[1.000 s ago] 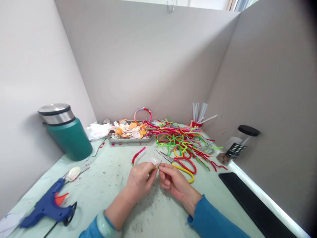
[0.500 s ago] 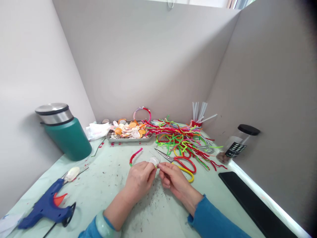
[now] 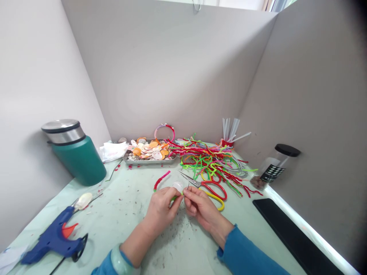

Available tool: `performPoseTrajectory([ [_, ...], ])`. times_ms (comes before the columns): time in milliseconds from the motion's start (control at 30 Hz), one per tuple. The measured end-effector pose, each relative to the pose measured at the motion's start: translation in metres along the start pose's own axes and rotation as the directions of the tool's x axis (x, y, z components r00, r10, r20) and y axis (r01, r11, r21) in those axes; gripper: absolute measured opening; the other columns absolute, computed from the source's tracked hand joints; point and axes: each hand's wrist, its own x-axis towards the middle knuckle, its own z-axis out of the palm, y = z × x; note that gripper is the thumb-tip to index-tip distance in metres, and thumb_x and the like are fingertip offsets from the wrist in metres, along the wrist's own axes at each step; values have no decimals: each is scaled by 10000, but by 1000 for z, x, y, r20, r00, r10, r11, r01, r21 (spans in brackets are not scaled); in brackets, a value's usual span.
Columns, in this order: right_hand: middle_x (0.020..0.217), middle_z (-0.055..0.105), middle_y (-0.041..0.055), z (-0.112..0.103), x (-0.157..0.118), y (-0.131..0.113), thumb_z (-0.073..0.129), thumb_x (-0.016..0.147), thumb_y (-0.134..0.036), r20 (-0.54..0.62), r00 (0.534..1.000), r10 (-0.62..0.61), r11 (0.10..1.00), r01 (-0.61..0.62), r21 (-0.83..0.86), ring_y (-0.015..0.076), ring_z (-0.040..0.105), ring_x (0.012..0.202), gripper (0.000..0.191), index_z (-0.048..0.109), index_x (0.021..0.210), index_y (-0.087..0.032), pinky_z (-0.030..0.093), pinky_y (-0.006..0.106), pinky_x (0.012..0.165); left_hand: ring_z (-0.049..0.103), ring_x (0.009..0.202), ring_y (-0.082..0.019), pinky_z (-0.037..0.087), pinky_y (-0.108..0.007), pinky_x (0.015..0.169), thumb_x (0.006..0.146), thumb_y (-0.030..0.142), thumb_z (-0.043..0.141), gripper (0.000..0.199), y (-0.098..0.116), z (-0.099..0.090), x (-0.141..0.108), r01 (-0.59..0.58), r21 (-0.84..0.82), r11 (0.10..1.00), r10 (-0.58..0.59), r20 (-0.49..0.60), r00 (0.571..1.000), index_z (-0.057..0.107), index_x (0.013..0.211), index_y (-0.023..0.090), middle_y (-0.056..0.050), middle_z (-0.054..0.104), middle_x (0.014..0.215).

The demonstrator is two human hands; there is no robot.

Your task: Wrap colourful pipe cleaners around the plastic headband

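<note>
My left hand [image 3: 163, 208] is closed on a curved fuzzy strip [image 3: 160, 180], pink and red at its far end, with bright green showing between thumb and finger. My right hand [image 3: 200, 204] pinches a thin wire-like end right beside the left fingertips, so the two hands nearly touch. Just beyond the fingers lies a small clear round piece [image 3: 177, 186]. Scissors with red and yellow handles [image 3: 213, 190] rest past my right hand, their blades pointing up and left.
Behind stand a metal tray of shells [image 3: 150, 162], a pink-red ring [image 3: 174, 131], piled pipe cleaners [image 3: 206, 156] and a cup of glue sticks [image 3: 227, 143]. A green bottle [image 3: 80, 158] and blue glue gun [image 3: 54, 236] are left; a jar [image 3: 273, 168] and black slab [image 3: 289, 233] right.
The strip's pink end has shifted slightly right and straightened a little. The thin end at my right fingertips now points upward, and more green shows at my left fingers.
</note>
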Motion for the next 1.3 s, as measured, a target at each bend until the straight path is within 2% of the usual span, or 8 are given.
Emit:
performPoseTrajectory([
  [233,488,496,-69,-2,1,0,667,760,-360,73,997,4,999,-8,51,23,315,345,265,491,708,-168,199,184,387,501,534,-92,380,-191,481,821,237,519,105,1,3,1,193,-266,944,-193,27,981,524,737,174,15,557,617],
  [333,496,501,-67,-2,2,1,669,759,-352,68,998,-1,998,-4,67,25,319,346,267,486,694,-168,206,186,386,485,529,-88,384,-185,472,808,240,530,79,2,4,2,238,-318,918,-241,30,970,513,772,172,25,532,619],
  [500,484,494,-66,-4,3,2,683,744,-330,49,999,7,996,-12,94,19,302,337,293,468,636,-161,196,183,378,491,558,-86,406,-198,518,797,219,533,70,1,3,4,221,-322,921,-221,38,975,561,830,164,9,585,704],
  [700,487,502,-61,-3,4,2,691,726,-357,9,1000,6,999,-6,42,16,304,323,310,476,626,-157,182,177,354,462,551,-82,392,-201,525,796,229,534,83,-2,4,4,237,-316,919,-230,61,971,578,812,160,22,570,675],
  [1000,486,493,-70,1,2,5,658,754,-366,-46,997,-67,997,65,-52,20,316,327,298,460,650,-168,217,172,349,442,519,-85,353,-199,487,784,256,550,107,-2,4,6,312,-370,875,-283,132,950,584,805,157,29,537,622],
  [1200,494,526,-68,-4,4,5,626,771,-388,-65,989,-130,968,112,-223,30,351,338,267,466,730,-179,213,160,350,486,555,-91,370,-201,513,794,305,548,165,-6,6,6,393,-475,787,-293,272,916,597,836,154,13,593,654],
  [1300,496,525,-73,-6,5,4,613,781,-378,-49,989,-141,959,124,-253,33,356,341,239,472,790,-185,210,157,354,494,566,-96,370,-203,520,792,327,555,197,-8,6,6,427,-504,750,-284,337,897,605,846,145,-1,607,661],
])
